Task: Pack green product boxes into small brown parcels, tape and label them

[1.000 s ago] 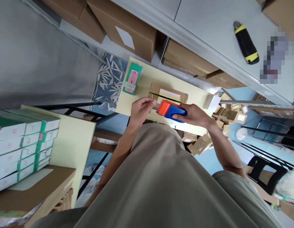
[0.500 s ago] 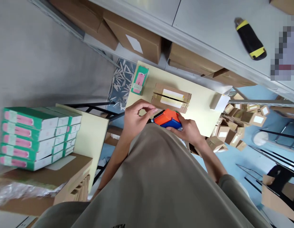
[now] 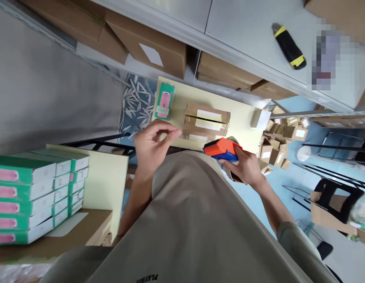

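My right hand is wrapped around an orange and blue tape dispenser, held in front of my shirt at the table's near edge. Part of a roll shows behind its orange body. To its left, my left hand is raised with thumb and forefinger pinched together. Whatever lies in that pinch, if anything, is too small to make out. Just beyond both hands, a taped cardboard box with a white label lies on the cream table. A green and pink carton sits at the table's left end.
Stacked green and pink cartons stand at lower left on a brown box. A small white box is at the table's right end. A yellow and black utility knife lies on the shelf above. Cardboard boxes are piled at right.
My hands have moved apart: the left went left, and the right carried the tape dispenser to the right. The view has shifted too.
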Tool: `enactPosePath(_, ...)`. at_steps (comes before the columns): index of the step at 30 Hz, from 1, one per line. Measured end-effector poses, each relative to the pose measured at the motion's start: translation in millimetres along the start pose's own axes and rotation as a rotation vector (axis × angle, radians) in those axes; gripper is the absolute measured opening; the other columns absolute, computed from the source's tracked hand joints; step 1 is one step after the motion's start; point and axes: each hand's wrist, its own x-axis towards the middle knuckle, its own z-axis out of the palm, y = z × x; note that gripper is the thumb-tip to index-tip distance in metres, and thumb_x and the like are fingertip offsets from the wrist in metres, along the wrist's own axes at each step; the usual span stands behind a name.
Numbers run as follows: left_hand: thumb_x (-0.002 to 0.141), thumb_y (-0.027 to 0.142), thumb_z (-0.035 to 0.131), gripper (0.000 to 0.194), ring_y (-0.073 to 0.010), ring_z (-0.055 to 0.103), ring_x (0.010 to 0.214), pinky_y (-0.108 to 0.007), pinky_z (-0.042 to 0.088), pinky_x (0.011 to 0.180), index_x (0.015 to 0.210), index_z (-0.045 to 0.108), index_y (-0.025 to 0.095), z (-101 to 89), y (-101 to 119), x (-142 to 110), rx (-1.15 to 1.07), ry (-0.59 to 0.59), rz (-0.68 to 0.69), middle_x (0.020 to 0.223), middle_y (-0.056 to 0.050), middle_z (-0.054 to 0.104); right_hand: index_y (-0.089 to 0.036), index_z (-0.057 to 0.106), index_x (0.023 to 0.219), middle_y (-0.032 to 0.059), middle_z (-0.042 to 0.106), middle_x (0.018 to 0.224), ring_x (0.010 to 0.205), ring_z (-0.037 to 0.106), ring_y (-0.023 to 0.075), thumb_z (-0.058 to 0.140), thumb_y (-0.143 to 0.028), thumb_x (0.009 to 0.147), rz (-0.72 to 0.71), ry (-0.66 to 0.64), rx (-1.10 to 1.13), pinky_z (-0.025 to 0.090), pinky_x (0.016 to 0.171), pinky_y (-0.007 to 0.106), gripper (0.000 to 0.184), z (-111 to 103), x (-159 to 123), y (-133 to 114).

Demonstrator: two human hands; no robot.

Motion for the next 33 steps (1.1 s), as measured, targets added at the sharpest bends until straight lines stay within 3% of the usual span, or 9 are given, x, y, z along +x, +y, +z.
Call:
enactPosePath(3,0.088,0.049,0.094,0.028,-0.0212,0.071,0.087,-0.038,0.061,0.081,0.085,0.077,0.027,-21.8,-2,6,-0.011,0.024,0.078,0.087,-0.003,0.074,-0.024,0.072,0.101,0.0094,0.068,0.071,0.066,0.068,0.0309,0.057,-0.094,0.098,-0.006,0.06,-0.035,0.044,0.063,0.039,0.071,0,-5,-6)
enactPosePath(6,0.086,0.047,0.094,0.028,-0.0215,0.071,0.089,-0.038,0.061,0.083,0.084,0.077,0.026,-28.4,-22,20,-0.045,0.003,0.073,0.086,-0.003,0.073,-0.024,0.073,0.103,0.0083,0.068,0.07,0.065,0.067,0.0299,0.056,-0.093,0.099,0.013,-0.007,-0.06,0.043,0.063,0.038,0.071,-1,-5,-17)
enactPosePath(10,0.078,0.051,0.096,0.034,-0.0201,0.073,0.085,-0.034,0.06,0.08,0.083,0.078,0.023,-16.1,-68,35,-0.134,-0.056,-0.1,0.084,-0.003,0.075,-0.024,0.075,0.125,0.0058,0.072,0.074,0.067,0.069,0.0279,0.057,-0.087,0.102,0.141,-0.228,-0.071,0.041,0.062,0.034,0.069,-8,3,-28)
enactPosePath(12,0.073,0.055,0.098,0.04,-0.02,0.075,0.082,-0.033,0.061,0.079,0.083,0.079,0.021,-4.3,-92,36,-0.206,-0.067,-0.235,0.081,-0.003,0.077,-0.024,0.076,0.118,0.0057,0.076,0.077,0.069,0.07,0.0261,0.059,-0.083,0.102,0.211,-0.331,-0.068,0.04,0.062,0.032,0.063,-13,13,-27)
enactPosePath(17,0.066,0.06,0.102,0.049,-0.02,0.076,0.081,-0.034,0.064,0.081,0.083,0.08,0.02,24.1,-138,43,-0.373,0.024,-0.393,0.081,-0.005,0.08,-0.024,0.071,0.09,0.0064,0.079,0.083,0.073,0.071,0.0239,0.065,-0.085,0.096,0.225,-0.437,-0.039,0.043,0.064,0.031,0.061,-26,72,-6)
enactPosePath(21,0.07,0.054,0.103,0.045,-0.0196,0.077,0.089,-0.035,0.065,0.089,0.086,0.08,0.02,37.1,-168,64,-0.414,0.119,-0.425,0.089,-0.006,0.082,-0.023,0.07,0.088,0.0049,0.078,0.079,0.072,0.074,0.022,0.067,-0.089,0.093,0.191,-0.511,0.036,0.049,0.067,0.031,0.067,-28,136,11)
enactPosePath(25,0.075,0.046,0.102,0.038,-0.0206,0.077,0.096,-0.037,0.066,0.094,0.089,0.078,0.019,47.2,-196,81,-0.417,0.184,-0.483,0.09,-0.005,0.079,-0.021,0.072,0.088,0.0068,0.078,0.082,0.074,0.072,0.0225,0.073,-0.087,0.091,0.125,-0.574,-0.073,0.048,0.068,0.033,0.067,-19,189,24)
enactPosePath(29,0.078,0.043,0.1,0.034,-0.0195,0.076,0.097,-0.038,0.067,0.095,0.089,0.077,0.019,53.4,-217,82,-0.418,0.228,-0.513,0.092,-0.003,0.077,-0.019,0.073,0.089,0.0092,0.077,0.083,0.079,0.071,0.0246,0.075,-0.087,0.091,0.101,-0.645,-0.095,0.048,0.072,0.035,0.068,-3,216,35)
enactPosePath(33,0.078,0.049,0.099,0.039,-0.0186,0.076,0.093,-0.036,0.068,0.091,0.092,0.077,0.019,53.1,-232,79,-0.38,0.263,-0.48,0.092,-0.003,0.078,-0.019,0.072,0.089,0.0092,0.075,0.083,0.08,0.07,0.025,0.072,-0.087,0.093,0.064,-0.662,-0.094,0.048,0.072,0.035,0.068,9,222,42)
